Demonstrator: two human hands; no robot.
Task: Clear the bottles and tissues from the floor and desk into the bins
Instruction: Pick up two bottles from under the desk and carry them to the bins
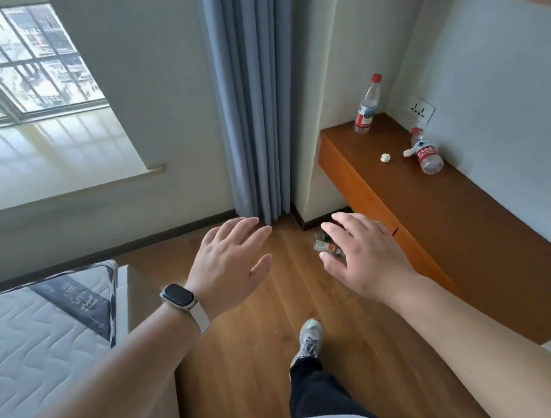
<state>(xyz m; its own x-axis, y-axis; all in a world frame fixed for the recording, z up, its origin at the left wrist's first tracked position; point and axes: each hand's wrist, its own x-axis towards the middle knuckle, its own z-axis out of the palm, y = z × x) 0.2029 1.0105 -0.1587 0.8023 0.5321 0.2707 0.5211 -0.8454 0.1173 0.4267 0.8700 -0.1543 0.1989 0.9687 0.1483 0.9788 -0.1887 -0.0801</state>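
Note:
On the wooden desk (456,223) a clear bottle with a red cap (367,105) stands upright at the far end. A second clear bottle (426,153) lies on its side by the wall, with a white tissue (407,152) against it. A small crumpled tissue (385,157) lies in front of them. A bottle on the floor (324,245) lies under the desk's corner, mostly hidden behind my right hand (360,253), which is spread above it with straight fingers. My left hand (231,260), wearing a watch, is held out flat and holds nothing.
A blue curtain (250,106) hangs in the corner beside the desk. A mattress (41,334) fills the lower left, with a window sill (65,155) beyond it. My foot (309,340) stands on the wooden floor (255,350). A wall socket (421,109) sits above the desk.

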